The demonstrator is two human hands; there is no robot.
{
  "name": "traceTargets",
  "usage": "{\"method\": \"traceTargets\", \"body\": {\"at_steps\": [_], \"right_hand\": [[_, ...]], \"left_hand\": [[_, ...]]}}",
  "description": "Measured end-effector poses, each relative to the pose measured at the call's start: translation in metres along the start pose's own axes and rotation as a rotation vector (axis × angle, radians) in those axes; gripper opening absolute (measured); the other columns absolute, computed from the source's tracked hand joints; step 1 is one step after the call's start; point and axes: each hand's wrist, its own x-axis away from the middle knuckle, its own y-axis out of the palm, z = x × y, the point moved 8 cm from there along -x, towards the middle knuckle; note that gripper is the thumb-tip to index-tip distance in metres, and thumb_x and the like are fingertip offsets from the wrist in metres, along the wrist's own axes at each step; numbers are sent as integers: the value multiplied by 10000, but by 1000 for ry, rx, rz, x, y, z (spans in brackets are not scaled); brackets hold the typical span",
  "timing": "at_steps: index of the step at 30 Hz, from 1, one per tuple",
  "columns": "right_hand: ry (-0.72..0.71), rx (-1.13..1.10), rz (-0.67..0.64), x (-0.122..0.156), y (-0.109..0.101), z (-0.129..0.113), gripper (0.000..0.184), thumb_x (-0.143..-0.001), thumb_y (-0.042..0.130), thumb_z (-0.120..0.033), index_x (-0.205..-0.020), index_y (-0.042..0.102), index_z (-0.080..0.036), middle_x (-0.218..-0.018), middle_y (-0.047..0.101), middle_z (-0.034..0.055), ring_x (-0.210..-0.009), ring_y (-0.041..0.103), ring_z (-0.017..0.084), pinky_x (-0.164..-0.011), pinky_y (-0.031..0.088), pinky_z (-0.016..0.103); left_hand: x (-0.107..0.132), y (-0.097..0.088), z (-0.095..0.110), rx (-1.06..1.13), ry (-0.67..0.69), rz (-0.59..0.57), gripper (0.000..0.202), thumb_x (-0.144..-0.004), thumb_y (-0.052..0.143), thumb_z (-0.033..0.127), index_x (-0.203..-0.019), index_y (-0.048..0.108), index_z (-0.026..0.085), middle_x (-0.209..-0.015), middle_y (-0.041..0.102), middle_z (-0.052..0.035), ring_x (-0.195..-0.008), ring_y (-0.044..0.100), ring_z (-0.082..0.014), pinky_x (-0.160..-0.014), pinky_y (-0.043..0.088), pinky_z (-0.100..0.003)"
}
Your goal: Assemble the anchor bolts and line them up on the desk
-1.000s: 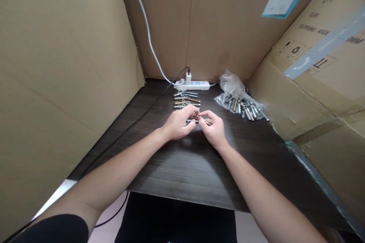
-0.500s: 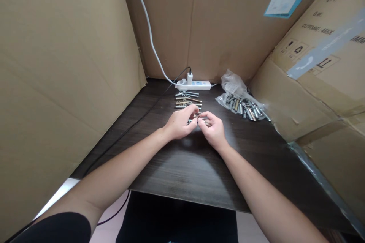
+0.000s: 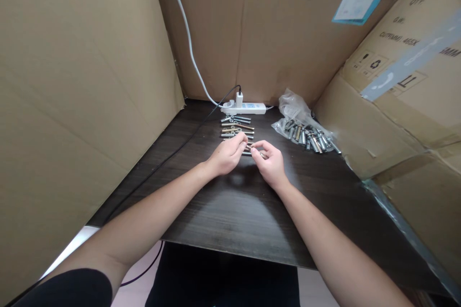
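Note:
My right hand (image 3: 268,160) is closed, thumb against fingers, on a thin metal bolt (image 3: 264,155) whose end shows by the palm. Just left of it, my left hand (image 3: 228,154) has its thumb and fingers pressed together; what they hold, if anything, is hidden. A narrow gap parts the fingertips of the two hands. Beyond them lie rows of metal bolts and sleeves (image 3: 237,135), silver and brass-coloured, with small rings or nuts (image 3: 238,129) among them. The nearest row is partly covered by my hands.
A clear plastic bag (image 3: 293,105) with several metal anchor bolts (image 3: 313,139) spilling out lies at the right. Behind the rows is a white power strip (image 3: 257,108) with a plug. A black cable (image 3: 162,163) crosses the dark table (image 3: 216,216). Cardboard walls (image 3: 212,33) enclose three sides.
My left thumb has drawn back from my right thumb and closed up to its fingers. The small brass-coloured piece seen between my hands is now out of sight.

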Motion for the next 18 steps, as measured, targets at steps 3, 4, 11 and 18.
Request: {"method": "traceTargets", "body": {"at_steps": [3, 4, 11, 18], "right_hand": [[3, 2, 6, 0, -1, 0, 205, -759, 591, -373, -774, 551, -173, -457, 323, -88, -416, 231, 56, -427, 196, 205], [5, 0, 7, 0, -1, -1, 207, -758, 591, -377, -771, 548, -174, -456, 322, -88, -415, 230, 56, -426, 197, 204], [2, -15, 17, 1, -1, -3, 208, -757, 591, -375, -776, 545, -173, -453, 343, -88, -409, 244, 54, -421, 204, 200], [-21, -73, 17, 0, -1, -3, 226, -770, 590, -364, -875, 558, -166, -535, 526, -44, -431, 376, 66, -436, 288, 198]], "left_hand": [[-1, 3, -9, 179, -80, 36, 253, -930, 300, 333, -746, 393, 186, -668, 419, 22, -627, 407, -111, -628, 368, -243], [-1, 6, -12, 234, -106, 30, 268, -929, 293, 346, -733, 381, 187, -653, 406, 24, -618, 398, -110, -618, 372, -242], [0, 22, -14, 413, -157, -59, 271, -908, 317, 382, -723, 363, 189, -631, 346, 29, -553, 324, -94, -526, 346, -227], [0, 25, -12, 485, -170, -101, 310, -899, 327, 403, -670, 332, 195, -596, 306, 37, -540, 308, -98, -519, 335, -237]]}}
